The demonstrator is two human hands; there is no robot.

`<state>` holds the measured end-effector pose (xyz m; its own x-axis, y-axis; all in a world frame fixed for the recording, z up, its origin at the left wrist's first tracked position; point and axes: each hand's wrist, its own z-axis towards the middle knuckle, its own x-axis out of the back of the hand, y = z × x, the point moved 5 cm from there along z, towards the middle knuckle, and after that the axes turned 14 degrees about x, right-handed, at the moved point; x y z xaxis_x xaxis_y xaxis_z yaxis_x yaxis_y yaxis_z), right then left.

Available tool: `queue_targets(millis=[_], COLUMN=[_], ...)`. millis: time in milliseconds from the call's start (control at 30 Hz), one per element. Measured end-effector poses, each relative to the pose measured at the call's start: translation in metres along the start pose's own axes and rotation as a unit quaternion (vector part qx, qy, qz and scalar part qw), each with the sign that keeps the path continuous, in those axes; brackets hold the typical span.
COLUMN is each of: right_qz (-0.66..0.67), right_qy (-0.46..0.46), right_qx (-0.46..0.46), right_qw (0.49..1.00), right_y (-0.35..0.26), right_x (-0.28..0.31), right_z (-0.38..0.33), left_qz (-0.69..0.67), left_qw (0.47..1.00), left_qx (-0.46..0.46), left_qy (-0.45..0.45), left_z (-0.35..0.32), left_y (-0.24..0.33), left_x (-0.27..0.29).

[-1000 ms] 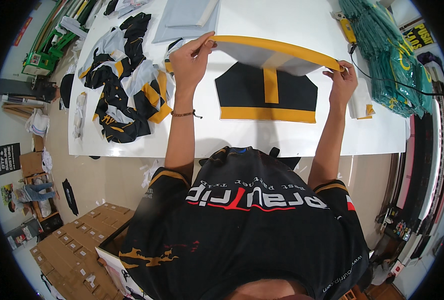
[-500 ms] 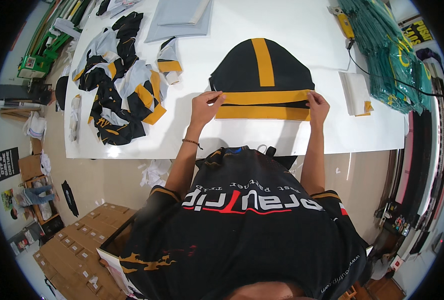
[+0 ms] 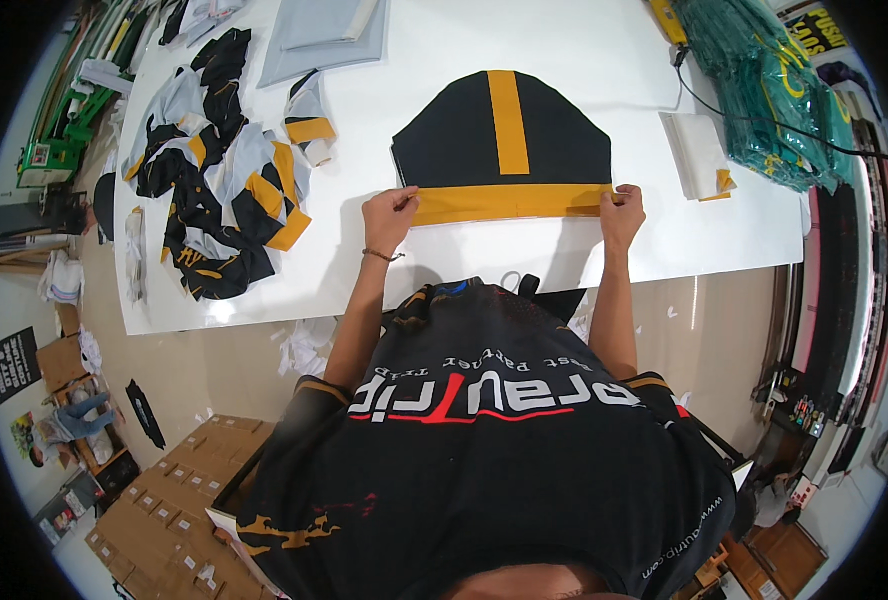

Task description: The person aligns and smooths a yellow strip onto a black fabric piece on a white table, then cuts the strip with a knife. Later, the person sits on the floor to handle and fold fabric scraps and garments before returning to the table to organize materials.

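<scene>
A black fabric sleeve panel [image 3: 449, 135] lies on the white table [image 3: 364, 285], its rounded edge facing away from me. A yellow stripe [image 3: 507, 125] runs down its middle, and a yellow band [image 3: 509, 203] borders its straight near edge. My left hand [image 3: 390, 218] pinches the left end of that band between thumb and fingers. At the right end, my right hand [image 3: 623, 216] is closed on the band in the same way. A slightly offset edge at the left shows at least one more panel beneath. The band looks flat and stretched between both hands.
Crumpled black, white and yellow fabric pieces [image 3: 226, 190] are heaped at left. Folded grey sheets [image 3: 326, 40] lie at the back. On the right are green plastic-wrapped bundles [image 3: 764, 110], a pale folded piece [image 3: 697, 155], a yellow-handled tool [image 3: 668, 22] and its black cord [image 3: 794, 130].
Both hands have brought the upper yellow band down toward me, over the yellow band beneath. The black gap between the two bands has closed. The whole view has shifted slightly.
</scene>
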<state>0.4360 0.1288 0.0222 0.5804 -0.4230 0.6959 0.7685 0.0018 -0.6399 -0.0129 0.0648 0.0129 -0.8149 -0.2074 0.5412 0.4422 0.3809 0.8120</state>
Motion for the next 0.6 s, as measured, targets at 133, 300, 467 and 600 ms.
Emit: queue_targets(millis=[133,300,467,600], right_qz=[0.035,0.054,0.069,0.079], right_qy=[-0.025,-0.015,-0.032,-0.042], right_qx=[-0.036,-0.018,-0.003,0.011], right_qw=[0.998,0.998,0.997,0.996], right_y=[0.009,0.025,0.040,0.048], right_x=[0.001,-0.003,-0.007,-0.011], right_z=[-0.007,-0.013,-0.012,-0.010], left_qz=[-0.017,-0.035,-0.021,-0.007], left_qw=[1.000,0.999,0.999,0.999], left_qx=[0.012,0.028,0.030,-0.005], left_qy=[-0.012,-0.026,-0.036,-0.037], left_z=[-0.004,-0.003,-0.006,-0.010], left_y=[0.001,-0.002,-0.006,-0.009], left_x=[0.001,0.002,0.002,0.002])
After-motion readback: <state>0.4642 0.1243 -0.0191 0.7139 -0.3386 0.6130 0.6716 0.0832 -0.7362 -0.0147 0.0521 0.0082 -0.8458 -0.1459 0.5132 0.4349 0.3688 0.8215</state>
